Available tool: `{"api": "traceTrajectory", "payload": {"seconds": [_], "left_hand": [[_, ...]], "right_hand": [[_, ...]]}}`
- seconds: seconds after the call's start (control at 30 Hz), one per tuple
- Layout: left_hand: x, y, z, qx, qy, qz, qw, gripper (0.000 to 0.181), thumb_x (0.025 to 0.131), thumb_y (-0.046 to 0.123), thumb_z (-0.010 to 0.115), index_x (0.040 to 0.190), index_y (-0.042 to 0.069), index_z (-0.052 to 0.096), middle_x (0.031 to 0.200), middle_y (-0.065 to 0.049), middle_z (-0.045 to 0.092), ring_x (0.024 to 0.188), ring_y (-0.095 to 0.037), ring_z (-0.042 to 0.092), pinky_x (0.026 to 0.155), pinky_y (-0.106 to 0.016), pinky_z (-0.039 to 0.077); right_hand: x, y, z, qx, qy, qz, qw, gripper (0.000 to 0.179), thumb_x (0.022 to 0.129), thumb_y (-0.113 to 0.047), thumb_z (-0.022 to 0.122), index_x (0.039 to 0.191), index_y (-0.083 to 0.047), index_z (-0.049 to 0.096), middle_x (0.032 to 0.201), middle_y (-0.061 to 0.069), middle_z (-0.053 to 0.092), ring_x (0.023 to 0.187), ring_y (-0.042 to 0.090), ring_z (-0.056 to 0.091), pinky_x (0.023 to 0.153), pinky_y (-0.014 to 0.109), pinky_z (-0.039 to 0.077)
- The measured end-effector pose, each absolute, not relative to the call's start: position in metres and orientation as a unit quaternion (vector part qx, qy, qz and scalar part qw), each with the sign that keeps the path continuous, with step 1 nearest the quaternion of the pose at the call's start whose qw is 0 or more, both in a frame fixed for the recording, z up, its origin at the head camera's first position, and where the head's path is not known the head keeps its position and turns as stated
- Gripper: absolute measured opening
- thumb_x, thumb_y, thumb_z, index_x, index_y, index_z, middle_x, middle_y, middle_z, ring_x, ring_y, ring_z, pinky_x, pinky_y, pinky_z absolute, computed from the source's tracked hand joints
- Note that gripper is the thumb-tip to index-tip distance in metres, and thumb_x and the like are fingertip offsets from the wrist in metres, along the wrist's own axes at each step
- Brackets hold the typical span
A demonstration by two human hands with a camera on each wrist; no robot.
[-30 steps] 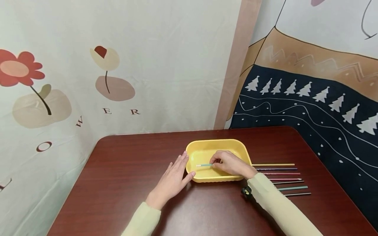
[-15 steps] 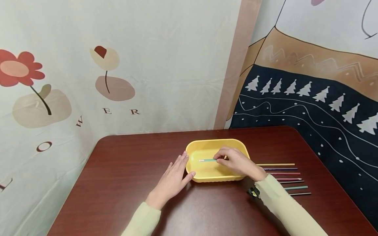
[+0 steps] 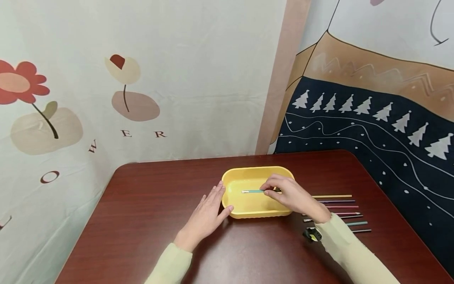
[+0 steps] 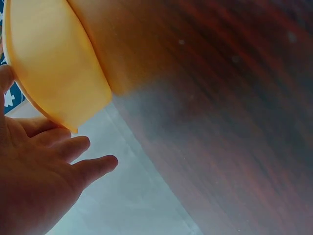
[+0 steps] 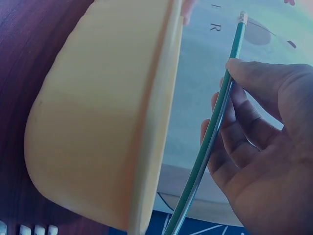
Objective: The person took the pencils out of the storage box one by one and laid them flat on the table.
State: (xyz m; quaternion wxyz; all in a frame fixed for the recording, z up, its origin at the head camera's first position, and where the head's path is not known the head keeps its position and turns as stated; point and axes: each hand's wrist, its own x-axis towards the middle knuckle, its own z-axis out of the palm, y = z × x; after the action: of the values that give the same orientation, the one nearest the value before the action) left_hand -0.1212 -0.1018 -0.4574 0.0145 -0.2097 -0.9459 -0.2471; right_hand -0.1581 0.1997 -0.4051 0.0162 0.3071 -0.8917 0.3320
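Observation:
My right hand [image 3: 289, 193] pinches a green pencil [image 3: 252, 191] between thumb and fingers over the yellow plastic basket [image 3: 260, 215]. The pencil's pale eraser end points left. In the right wrist view, the pencil [image 5: 210, 132] slants beyond the basket's rim, apart from the basket wall [image 5: 93, 112]. My left hand [image 3: 203, 221] rests against the basket's left side, fingers extended and thumb near the front corner. From the left wrist, this hand [image 4: 44, 166] appears with spread fingers touching the basket [image 4: 54, 63].
Several pencils, among them a yellow pencil [image 3: 332, 196], lie side by side right of the basket, partly hidden by my right arm. A small black device [image 3: 313, 234] is at my right wrist. Patterned cloth [image 3: 209, 98] hangs behind the brown table [image 3: 152, 205].
My right hand has moved right and slightly away from me, carrying the green pencil with it. The left hand has stayed against the basket. The head view has shifted slightly.

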Motion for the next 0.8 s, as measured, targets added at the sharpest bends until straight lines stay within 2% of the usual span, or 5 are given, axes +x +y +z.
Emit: {"api": "traceTrajectory", "payload": {"seconds": [0.33, 0.8], "left_hand": [[-0.121, -0.101, -0.457, -0.212, -0.945, -0.247, 0.015, 0.077, 0.106, 0.051, 0.053, 0.161, 0.001, 0.032, 0.17, -0.013, 0.025, 0.154, -0.036, 0.027, 0.119, -0.064, 0.026], [-0.121, -0.102, -0.459, -0.213, -0.947, -0.242, 0.018, 0.077, 0.106, 0.051, 0.054, 0.161, 0.001, 0.034, 0.17, -0.013, 0.025, 0.154, -0.036, 0.028, 0.12, -0.063, 0.027]], "right_hand": [[-0.146, 0.216, -0.398, 0.306, -0.893, 0.329, 0.039, 0.018, 0.094, -0.006, 0.076, 0.106, -0.02, 0.078, 0.1, -0.013, 0.065, 0.089, 0.01, 0.057, 0.075, 0.026, 0.053], [-0.131, 0.239, -0.399, 0.302, -0.893, 0.324, 0.084, 0.024, 0.089, 0.0, 0.079, 0.102, -0.021, 0.078, 0.098, -0.013, 0.065, 0.086, 0.007, 0.057, 0.071, 0.028, 0.054]]}}
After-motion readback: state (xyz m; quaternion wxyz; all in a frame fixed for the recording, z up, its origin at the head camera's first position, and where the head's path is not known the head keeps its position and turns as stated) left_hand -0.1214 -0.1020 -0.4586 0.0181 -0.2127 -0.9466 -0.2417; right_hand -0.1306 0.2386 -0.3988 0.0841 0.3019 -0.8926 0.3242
